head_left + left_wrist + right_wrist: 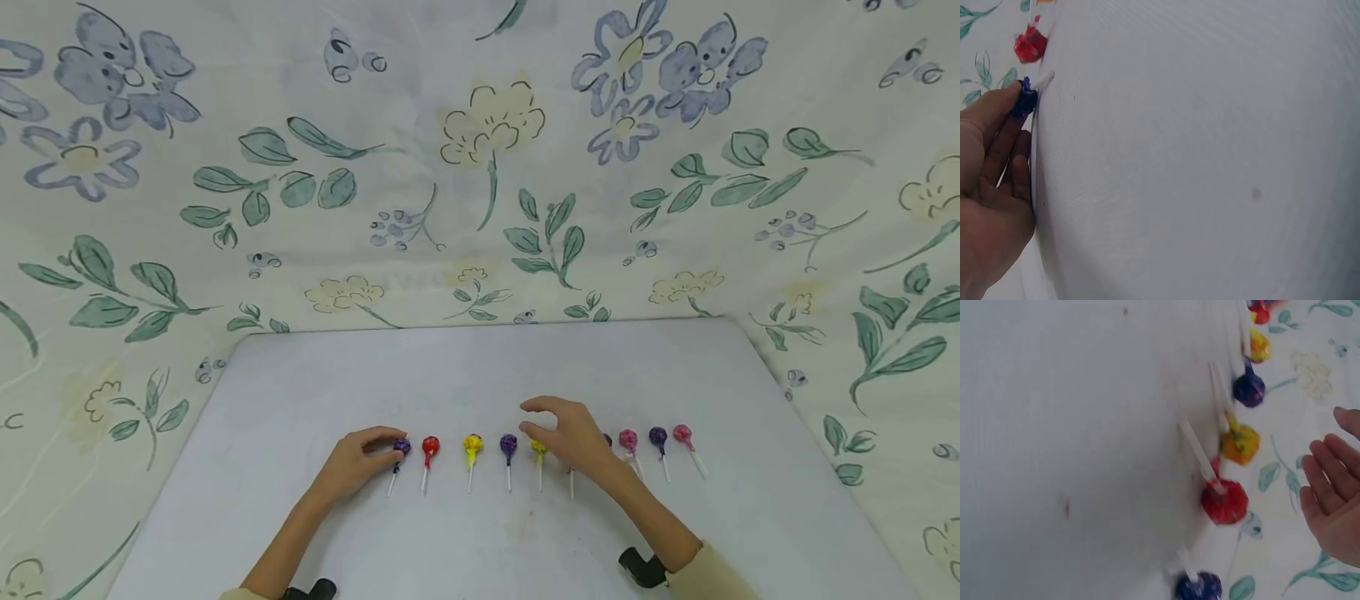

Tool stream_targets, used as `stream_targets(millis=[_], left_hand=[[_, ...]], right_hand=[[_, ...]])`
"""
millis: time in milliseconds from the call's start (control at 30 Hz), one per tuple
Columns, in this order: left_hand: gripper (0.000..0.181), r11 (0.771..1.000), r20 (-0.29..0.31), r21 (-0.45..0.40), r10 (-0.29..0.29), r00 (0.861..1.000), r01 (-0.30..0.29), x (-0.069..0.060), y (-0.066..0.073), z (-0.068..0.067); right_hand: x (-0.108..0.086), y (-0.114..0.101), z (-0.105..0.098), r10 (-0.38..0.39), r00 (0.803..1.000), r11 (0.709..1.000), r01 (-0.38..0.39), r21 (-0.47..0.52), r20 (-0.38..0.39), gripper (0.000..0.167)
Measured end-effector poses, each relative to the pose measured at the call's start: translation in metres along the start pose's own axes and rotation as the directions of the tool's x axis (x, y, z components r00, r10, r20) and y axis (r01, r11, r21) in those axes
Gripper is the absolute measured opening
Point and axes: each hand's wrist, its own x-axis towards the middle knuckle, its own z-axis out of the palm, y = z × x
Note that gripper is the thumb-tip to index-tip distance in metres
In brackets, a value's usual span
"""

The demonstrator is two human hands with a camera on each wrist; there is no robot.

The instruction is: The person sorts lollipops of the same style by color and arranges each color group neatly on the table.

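Observation:
At the left end of a row of lollipops, the left hand [358, 463] pinches a purple lollipop [402, 447] by its head between thumb and finger; in the left wrist view this hand [997, 169] holds the dark blue-purple head [1024, 102]. Above the row, the right hand [576, 435] hovers with fingers apart and nothing between them, partly covering a yellow lollipop [539, 447] and others. In the right wrist view the right hand [1335, 487] is beside a red lollipop [1225, 501] and a yellow one [1240, 444], touching neither.
Between the hands lie red [431, 447], yellow [473, 443] and purple [508, 445] lollipops. Right of the right hand are pink [627, 438], purple [658, 436] and pink [682, 433] ones. The white table [480, 367] meets a floral cloth [420, 250] at the back.

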Motion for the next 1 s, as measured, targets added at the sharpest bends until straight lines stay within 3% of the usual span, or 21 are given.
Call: stream_targets(millis=[167,533,1000], left_hand=[[0.028,1.000,-0.001,0.004,-0.003,1.000,0.003,0.000,-0.001,0.000],[0.029,1.000,0.003,-0.005,0.002,1.000,-0.002,0.000,-0.002,0.001],[0.029,1.000,0.002,-0.009,0.006,1.000,-0.006,0.000,-0.002,0.001]], right_hand=[[0.006,-0.002,0.019,-0.017,0.998,1.000,0.016,0.009,0.061,0.030],[0.009,-0.002,0.030,0.082,0.988,0.996,-0.076,-0.051,0.132,0.030],[0.008,0.011,0.034,0.039,0.983,0.992,-0.017,-0.123,0.180,0.027]])
